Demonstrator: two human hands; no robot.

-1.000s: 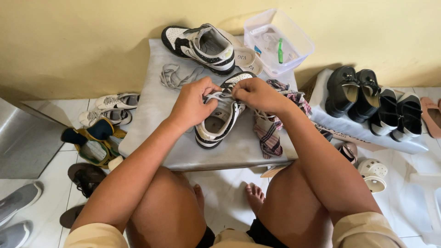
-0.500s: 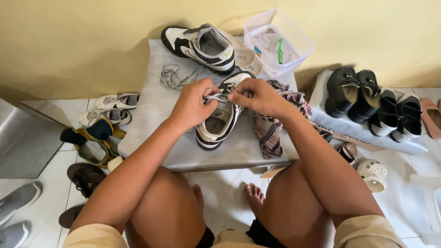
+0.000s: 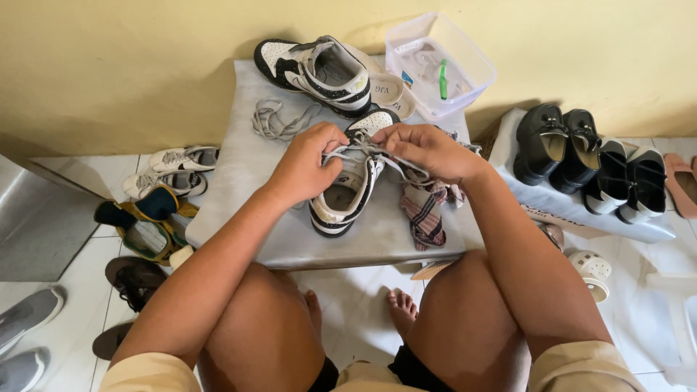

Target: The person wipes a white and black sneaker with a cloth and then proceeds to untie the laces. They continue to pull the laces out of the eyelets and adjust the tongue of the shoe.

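A black-and-white sneaker lies on a grey low table in front of me. My left hand pinches its grey lace at the left side of the shoe. My right hand grips the same lace over the shoe's tongue, close to the left hand. The matching second sneaker stands at the table's far edge. A loose grey lace lies between the two shoes. A plaid cloth lies under my right wrist.
A clear plastic box with a green brush stands at the back right. Black shoes line a low shelf on the right. More sneakers and sandals lie on the tiled floor at left. My bare feet rest below the table.
Both hands have stayed on the sneaker's lace, shifting only slightly as they work it. The shoe has not moved.
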